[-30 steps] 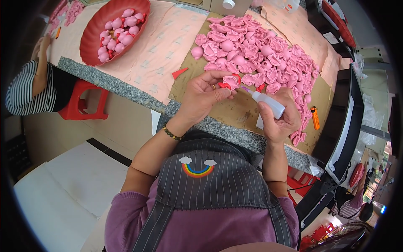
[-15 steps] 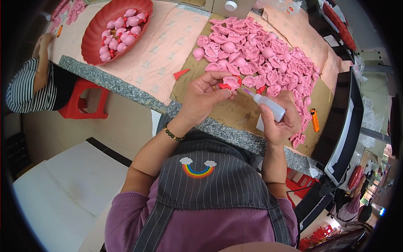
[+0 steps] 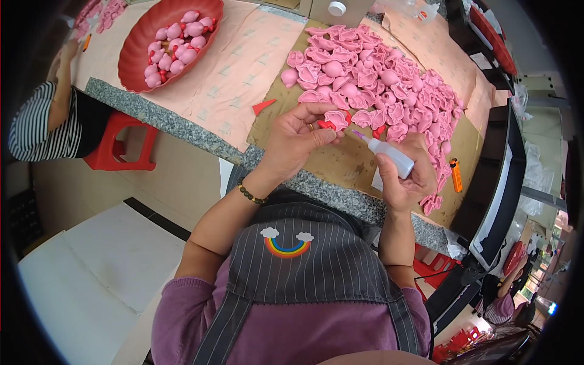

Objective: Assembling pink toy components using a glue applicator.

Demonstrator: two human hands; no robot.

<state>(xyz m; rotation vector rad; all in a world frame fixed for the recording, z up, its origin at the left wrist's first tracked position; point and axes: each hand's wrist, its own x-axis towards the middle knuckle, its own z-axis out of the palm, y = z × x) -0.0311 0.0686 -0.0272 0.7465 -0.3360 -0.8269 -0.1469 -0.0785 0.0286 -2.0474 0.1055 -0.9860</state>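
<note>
My left hand [image 3: 295, 140] pinches a small pink hollow shell piece [image 3: 335, 120] by its edge, with its open side facing up. Red bits [image 3: 326, 125] show at the shell's side, next to my fingertips. In my right hand [image 3: 412, 179] is a translucent squeeze bottle [image 3: 394, 158], tilted so its thin purple nozzle [image 3: 360, 134] points at the shell. The nozzle tip is close to the shell; whether they touch I cannot tell. A heap of similar pink pieces [image 3: 371, 73] spreads over the brown board [image 3: 331, 167] beyond both hands.
A red scalloped bowl [image 3: 129, 67] with pink-and-red pieces stands at the far left. A red scrap [image 3: 263, 107] lies left of my hands, an orange lighter [image 3: 455, 175] to the right. Granite edging [image 3: 182, 125] borders the table. Another person [image 3: 45, 121] sits at left near a red stool [image 3: 125, 143].
My hands, the shell and the bottle hold almost the same position. The view has shifted very slightly. In the right background, a distant person has moved.
</note>
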